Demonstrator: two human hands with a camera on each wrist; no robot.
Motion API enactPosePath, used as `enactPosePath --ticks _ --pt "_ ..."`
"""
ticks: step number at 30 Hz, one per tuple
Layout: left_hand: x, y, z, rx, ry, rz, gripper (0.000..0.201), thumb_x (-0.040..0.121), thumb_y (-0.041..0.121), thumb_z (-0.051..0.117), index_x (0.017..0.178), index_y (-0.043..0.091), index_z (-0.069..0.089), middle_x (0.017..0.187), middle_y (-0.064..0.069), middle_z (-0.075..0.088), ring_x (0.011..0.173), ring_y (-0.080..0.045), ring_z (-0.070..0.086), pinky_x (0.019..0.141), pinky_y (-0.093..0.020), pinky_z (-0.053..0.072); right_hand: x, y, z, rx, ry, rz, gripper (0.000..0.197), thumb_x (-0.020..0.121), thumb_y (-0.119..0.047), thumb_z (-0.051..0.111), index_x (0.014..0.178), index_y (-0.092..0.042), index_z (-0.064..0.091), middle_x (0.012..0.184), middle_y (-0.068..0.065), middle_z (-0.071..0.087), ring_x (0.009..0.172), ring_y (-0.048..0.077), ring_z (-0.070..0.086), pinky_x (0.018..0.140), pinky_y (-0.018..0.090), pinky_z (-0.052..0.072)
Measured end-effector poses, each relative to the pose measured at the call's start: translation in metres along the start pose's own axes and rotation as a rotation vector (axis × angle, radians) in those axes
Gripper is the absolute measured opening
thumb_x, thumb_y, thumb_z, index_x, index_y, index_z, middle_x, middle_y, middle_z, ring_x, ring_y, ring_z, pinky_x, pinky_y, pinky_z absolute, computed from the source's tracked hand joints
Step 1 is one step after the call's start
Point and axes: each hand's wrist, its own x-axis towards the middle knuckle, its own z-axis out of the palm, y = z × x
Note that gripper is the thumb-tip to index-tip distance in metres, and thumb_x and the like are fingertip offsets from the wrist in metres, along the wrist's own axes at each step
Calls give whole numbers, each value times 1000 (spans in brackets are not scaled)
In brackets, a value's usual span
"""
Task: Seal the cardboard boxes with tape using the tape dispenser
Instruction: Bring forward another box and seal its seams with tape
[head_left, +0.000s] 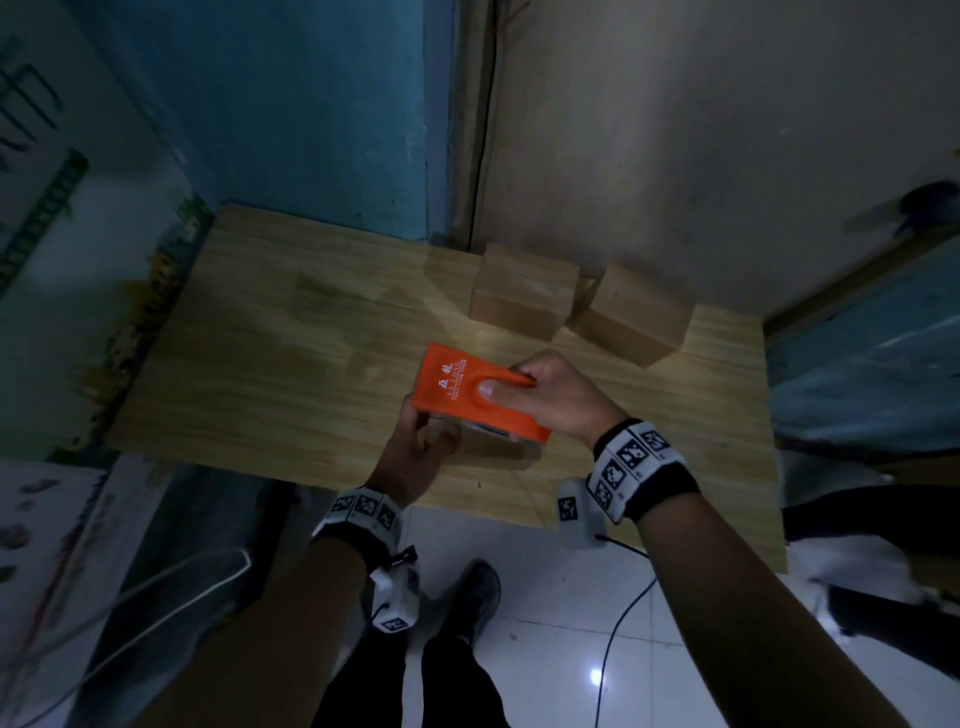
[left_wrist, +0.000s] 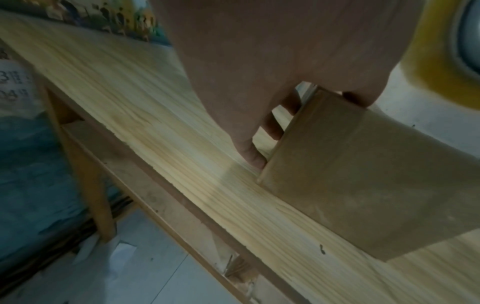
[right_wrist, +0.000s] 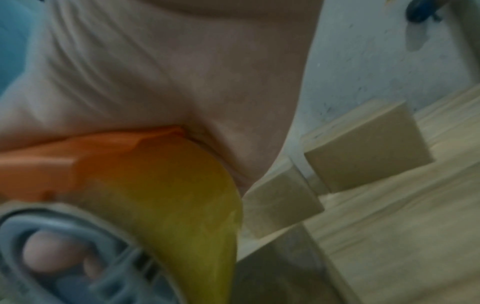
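An orange tape dispenser with a yellow tape roll is held over a small cardboard box near the wooden table's front edge. My right hand grips the dispenser, thumb on top, with fingers in the roll's grey core. My left hand holds the box, with its fingers down the far side and the thumb on the top corner. In the head view the dispenser hides most of this box. Two more cardboard boxes stand at the back by the wall.
The table sits in a corner, with a blue wall behind left and a pale wall behind right. My shoe and a black cable are on the white tiled floor. Dark shapes crowd the right edge.
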Motion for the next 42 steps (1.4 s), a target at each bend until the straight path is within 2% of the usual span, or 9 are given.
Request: enactPosePath --ticks 9,12,15,18,22,26,29,32,42 --pt "-4 4 2 -176 -1 30 45 92 -13 53 132 -1 37 113 6 55 91 21 57 73 -4 46 21 8 5 -80 -29 62 35 87 -45 73 66 -16 71 61 -1 71 54 12 68 51 20 50" --pt "-3 1 1 -231 64 -54 42 95 2 58 135 8 47 119 3 63 100 9 61 77 -13 50 23 6 3 -81 -50 63 36 87 -47 72 71 -14 72 64 3 73 56 15 69 53 22 53" --pt "-4 0 -8 -304 190 -150 20 99 17 52 112 22 66 106 0 71 95 -19 66 77 -35 54 27 9 3 -111 -32 68 39 87 -49 71 70 -13 71 62 1 72 56 14 68 53 21 51" --pt "-3 12 -17 -557 226 -317 29 98 26 42 87 17 68 89 -1 70 73 -20 56 63 -30 42 29 14 4 -108 -28 70 40 86 -50 72 69 -14 71 63 1 72 57 15 68 55 24 51" --pt "5 16 -24 -540 98 -344 40 102 42 34 94 20 66 86 0 64 61 -13 45 57 -29 33 29 15 3 -97 -19 62 37 88 -46 72 63 -18 68 57 -4 69 53 11 65 52 21 47" --pt "15 29 -22 -365 100 -281 31 97 55 40 102 37 65 89 6 58 75 -13 46 70 -32 38 28 16 3 -72 -33 72 39 87 -48 71 71 -13 72 63 3 73 57 17 69 56 25 52" --pt "23 37 -18 -302 63 -246 34 103 48 30 100 36 61 102 5 65 98 -18 55 85 -37 41 28 19 2 -66 -26 80 48 87 -49 72 82 0 73 67 8 74 60 21 69 61 30 55" --pt "27 42 -22 -290 54 -228 43 100 54 32 101 29 67 107 -1 71 105 -23 61 95 -42 43 28 20 2 -72 -23 82 43 86 -50 71 77 -7 73 68 6 74 61 19 70 59 26 54" --pt "16 29 -26 -468 61 -235 24 100 28 52 90 27 74 91 4 73 90 -14 64 80 -35 43 27 14 1 -74 -49 97 39 87 -51 70 79 -13 74 69 4 75 61 16 71 57 24 54"
